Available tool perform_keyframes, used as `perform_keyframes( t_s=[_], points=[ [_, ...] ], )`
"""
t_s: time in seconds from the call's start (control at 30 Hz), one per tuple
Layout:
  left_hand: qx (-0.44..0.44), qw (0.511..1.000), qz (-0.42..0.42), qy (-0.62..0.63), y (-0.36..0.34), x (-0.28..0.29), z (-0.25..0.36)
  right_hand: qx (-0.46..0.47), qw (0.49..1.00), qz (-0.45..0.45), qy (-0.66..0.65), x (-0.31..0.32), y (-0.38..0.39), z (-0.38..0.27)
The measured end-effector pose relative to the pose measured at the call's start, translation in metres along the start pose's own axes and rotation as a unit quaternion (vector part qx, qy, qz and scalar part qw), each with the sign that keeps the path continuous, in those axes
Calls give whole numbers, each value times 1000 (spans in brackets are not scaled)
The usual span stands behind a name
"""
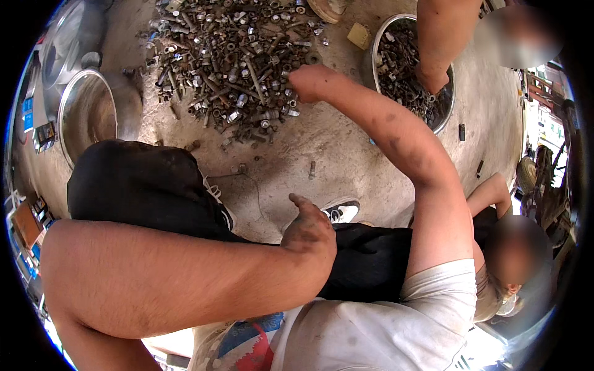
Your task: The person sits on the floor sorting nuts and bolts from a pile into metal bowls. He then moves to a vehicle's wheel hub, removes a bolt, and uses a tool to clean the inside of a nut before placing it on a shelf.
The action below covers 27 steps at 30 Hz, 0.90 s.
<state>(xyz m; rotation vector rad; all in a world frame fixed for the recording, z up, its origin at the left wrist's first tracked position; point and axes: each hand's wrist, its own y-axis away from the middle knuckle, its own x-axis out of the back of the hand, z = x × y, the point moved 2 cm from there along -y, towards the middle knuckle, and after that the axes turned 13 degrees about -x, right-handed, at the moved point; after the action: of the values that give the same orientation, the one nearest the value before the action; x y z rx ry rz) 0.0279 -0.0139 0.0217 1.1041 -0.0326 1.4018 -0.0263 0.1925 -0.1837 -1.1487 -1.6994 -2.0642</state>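
Note:
My right arm reaches forward to a wide pile of loose bolts, nuts and washers (232,68) on the floor. At the pile's right edge my right hand (312,83) is closed, its fingertips turned down against the metal parts; what they hold is hidden. My left forearm crosses over my lap, and my left hand (309,229) hangs above my dark trousers (139,185). Its thumb sticks out, apart from the rest, and nothing shows in it; the other fingers are mostly hidden. Both hands look smudged with dirt.
A co-worker's hand (432,79) reaches into a steel basin (375,59) of small metal parts at the far right. Another steel basin (112,102) stands tilted at the left. A yellowish block (359,36) and a loose bolt (312,170) lie on the concrete. Another person crouches at the right.

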Motion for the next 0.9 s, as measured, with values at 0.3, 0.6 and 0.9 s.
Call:
perform_keyframes(
  t_s=[0.3,0.6,0.9],
  points=[
    [34,999,0,7,-11,-4,3,8,992,109,-61,-25,-1,-4],
    [-3,1000,17,-8,-7,0,0,153,948,144,-238,-41,-4,24],
    [-36,999,10,-3,-6,-2,1,131,931,64,-334,-44,-4,38]
  ],
)
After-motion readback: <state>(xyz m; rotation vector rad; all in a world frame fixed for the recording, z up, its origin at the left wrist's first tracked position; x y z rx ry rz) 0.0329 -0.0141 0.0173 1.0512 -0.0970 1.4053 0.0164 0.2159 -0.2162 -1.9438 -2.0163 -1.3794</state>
